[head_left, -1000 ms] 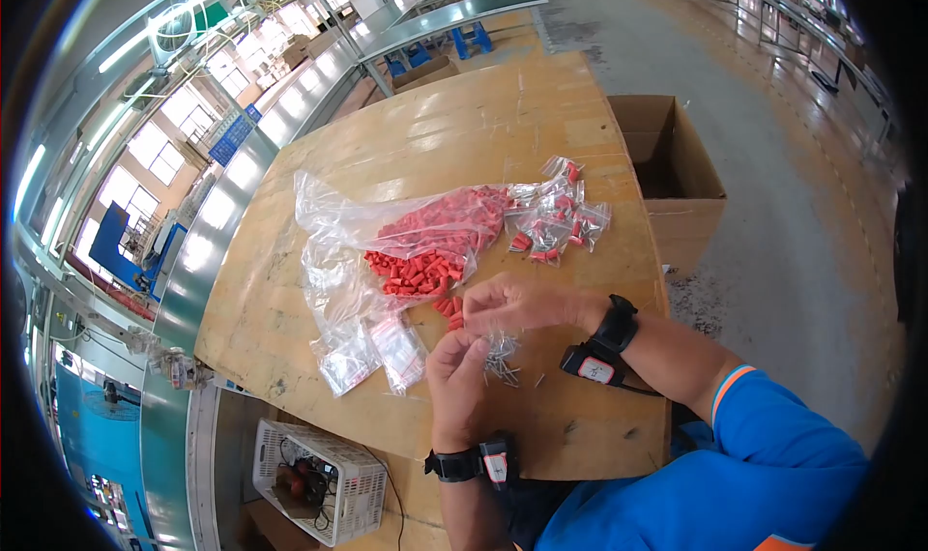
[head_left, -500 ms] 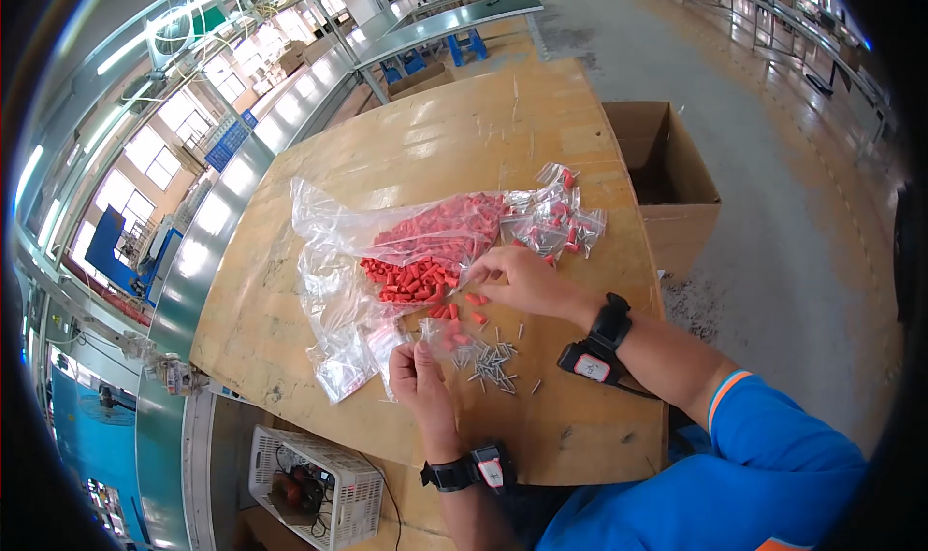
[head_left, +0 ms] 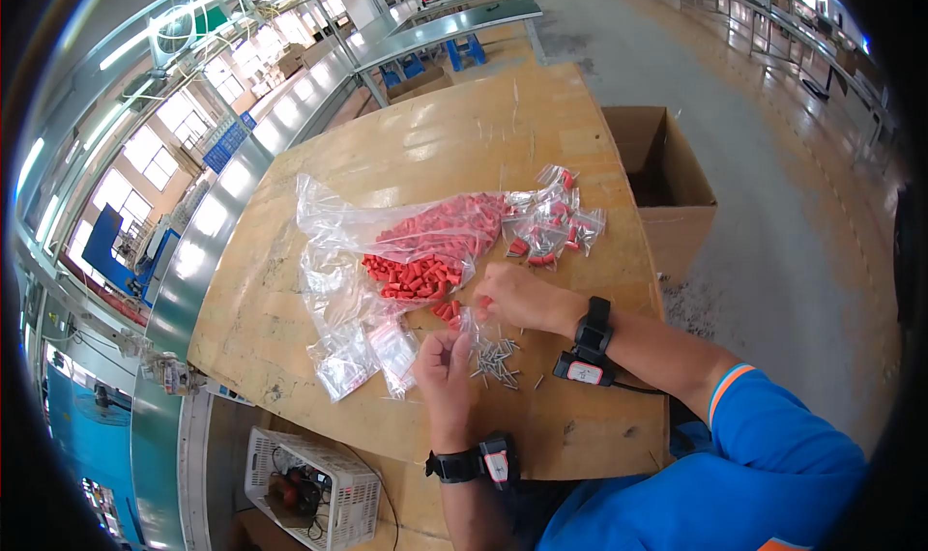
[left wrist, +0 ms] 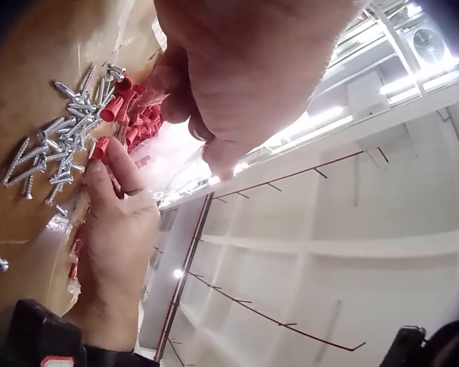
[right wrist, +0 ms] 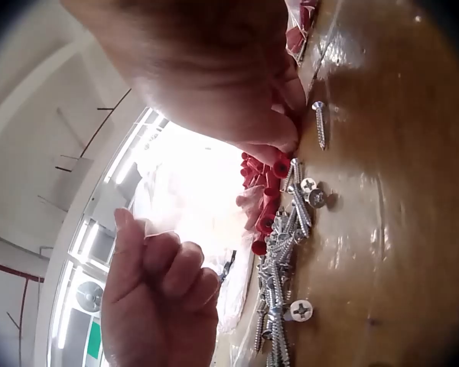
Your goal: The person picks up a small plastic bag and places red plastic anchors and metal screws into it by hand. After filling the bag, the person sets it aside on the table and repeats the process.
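Observation:
My left hand (head_left: 444,372) has its fingers curled and pinches a small clear plastic bag (head_left: 469,323) at the near side of the red plugs. My right hand (head_left: 525,298) is just to its right, low over the table, fingertips pinching a red plastic plug (left wrist: 101,147). Right below these fingertips lies a loose heap of silver screws (head_left: 495,362), cross-headed in the right wrist view. Loose red plugs (head_left: 446,310) lie beside the heap. Behind them, more red plugs (head_left: 416,278) spill from the mouth of a large clear bag (head_left: 333,224).
Filled small bags (head_left: 556,217) with red plugs lie at the back right. Flat stacks of small bags (head_left: 392,356) are left of my left hand. A cardboard box (head_left: 677,227) stands past the table's right edge, and a white crate (head_left: 353,503) below its front left.
The hands came apart, the right reaching to the loose red plugs and the left drawing leftward with the small bag. Since then the left has moved back right, and the right hand pinches a plug.

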A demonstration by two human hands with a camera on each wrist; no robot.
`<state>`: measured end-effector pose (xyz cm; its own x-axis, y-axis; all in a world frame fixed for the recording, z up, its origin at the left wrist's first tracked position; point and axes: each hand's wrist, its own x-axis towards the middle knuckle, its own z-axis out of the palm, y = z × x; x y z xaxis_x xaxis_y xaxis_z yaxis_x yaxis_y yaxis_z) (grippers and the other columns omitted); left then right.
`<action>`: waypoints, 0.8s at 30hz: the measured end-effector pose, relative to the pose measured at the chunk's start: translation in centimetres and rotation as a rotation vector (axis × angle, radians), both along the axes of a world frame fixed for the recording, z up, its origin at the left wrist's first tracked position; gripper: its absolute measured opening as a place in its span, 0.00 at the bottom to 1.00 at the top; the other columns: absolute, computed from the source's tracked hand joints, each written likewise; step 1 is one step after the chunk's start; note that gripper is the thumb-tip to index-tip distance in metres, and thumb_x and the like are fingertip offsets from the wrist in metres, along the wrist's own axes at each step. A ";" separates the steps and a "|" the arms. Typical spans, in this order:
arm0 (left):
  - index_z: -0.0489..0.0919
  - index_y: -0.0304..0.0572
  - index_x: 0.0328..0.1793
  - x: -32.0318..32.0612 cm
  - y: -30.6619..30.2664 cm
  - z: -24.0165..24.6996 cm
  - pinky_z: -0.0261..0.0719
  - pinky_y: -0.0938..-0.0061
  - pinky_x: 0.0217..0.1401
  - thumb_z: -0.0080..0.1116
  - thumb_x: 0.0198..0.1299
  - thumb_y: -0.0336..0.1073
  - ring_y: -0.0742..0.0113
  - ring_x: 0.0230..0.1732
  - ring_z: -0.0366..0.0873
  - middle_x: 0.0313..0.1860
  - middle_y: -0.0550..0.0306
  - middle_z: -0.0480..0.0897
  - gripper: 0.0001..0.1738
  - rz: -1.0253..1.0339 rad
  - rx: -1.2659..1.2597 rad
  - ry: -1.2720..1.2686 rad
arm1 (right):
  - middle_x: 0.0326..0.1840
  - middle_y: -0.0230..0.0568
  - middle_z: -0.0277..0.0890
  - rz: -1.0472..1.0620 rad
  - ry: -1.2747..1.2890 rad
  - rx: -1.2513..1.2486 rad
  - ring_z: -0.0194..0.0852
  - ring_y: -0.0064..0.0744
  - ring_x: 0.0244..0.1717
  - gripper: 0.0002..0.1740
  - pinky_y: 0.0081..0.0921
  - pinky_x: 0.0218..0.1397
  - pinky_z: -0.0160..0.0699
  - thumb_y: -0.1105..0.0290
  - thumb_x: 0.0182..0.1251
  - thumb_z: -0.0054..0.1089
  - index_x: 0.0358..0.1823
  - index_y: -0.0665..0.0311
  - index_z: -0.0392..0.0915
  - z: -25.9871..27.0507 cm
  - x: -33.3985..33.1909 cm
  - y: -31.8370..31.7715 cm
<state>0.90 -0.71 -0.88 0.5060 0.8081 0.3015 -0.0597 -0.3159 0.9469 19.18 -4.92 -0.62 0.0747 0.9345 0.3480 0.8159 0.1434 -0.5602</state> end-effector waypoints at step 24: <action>0.78 0.33 0.31 0.4 -0.2 0.8 0.67 0.77 0.25 0.67 0.45 0.24 0.70 0.21 0.68 0.21 0.56 0.73 0.08 0.015 0.475 0.150 | 0.27 0.47 0.79 0.247 -0.060 -0.070 0.78 0.37 0.28 0.08 0.28 0.33 0.73 0.74 0.49 0.62 0.33 0.67 0.81 7.7 -2.1 -1.4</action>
<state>1.28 -0.93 -0.06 0.5615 0.6063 0.5631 0.0735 -0.7144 0.6959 17.11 -6.31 7.13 -0.1775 0.9438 0.2788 0.7932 0.3049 -0.5272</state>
